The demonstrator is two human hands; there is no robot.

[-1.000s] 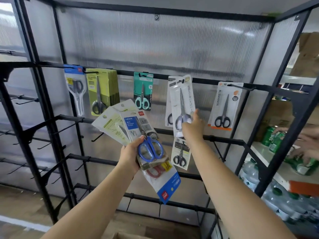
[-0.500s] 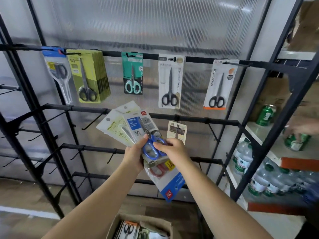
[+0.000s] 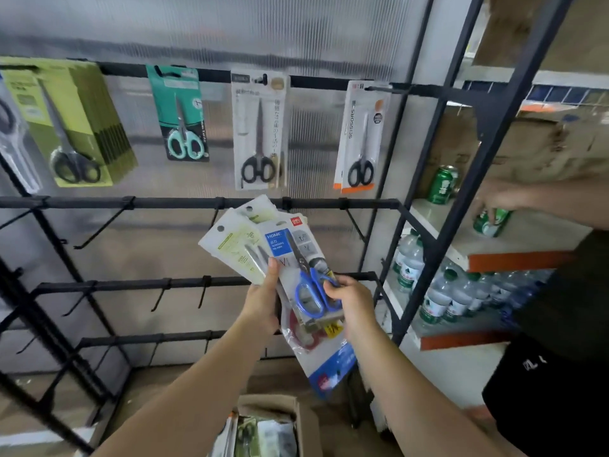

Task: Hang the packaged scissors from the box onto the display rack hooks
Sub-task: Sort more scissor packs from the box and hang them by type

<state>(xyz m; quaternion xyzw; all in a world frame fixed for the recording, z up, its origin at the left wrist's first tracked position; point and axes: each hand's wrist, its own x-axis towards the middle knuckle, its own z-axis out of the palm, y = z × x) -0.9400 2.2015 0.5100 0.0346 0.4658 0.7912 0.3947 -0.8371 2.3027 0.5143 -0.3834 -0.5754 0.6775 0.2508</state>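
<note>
My left hand (image 3: 262, 300) grips a fanned bunch of scissor packs (image 3: 240, 245) in front of the black display rack (image 3: 197, 203). My right hand (image 3: 352, 303) pinches the front pack, the one with blue-handled scissors (image 3: 308, 291). A red-handled pack with a blue card bottom (image 3: 333, 367) hangs lowest in the bunch. On the top rail hang a yellow-green stack (image 3: 72, 127), a teal pack (image 3: 179, 113), a white pack with black scissors (image 3: 258, 130) and a white-and-orange pack (image 3: 362, 136). The open cardboard box (image 3: 273, 427) of packs sits on the floor below.
Bare hooks (image 3: 102, 225) stick out from the lower rails at left and centre. To the right, another person's hand (image 3: 494, 202) holds a green can (image 3: 491, 222) on a white shelf, with a second can (image 3: 441, 184) and several water bottles (image 3: 438, 298) beneath.
My right hand let go of the white pack now hanging on the top rail, came down to the bunch and took hold of the blue-handled pack. The view dropped and shifted right.
</note>
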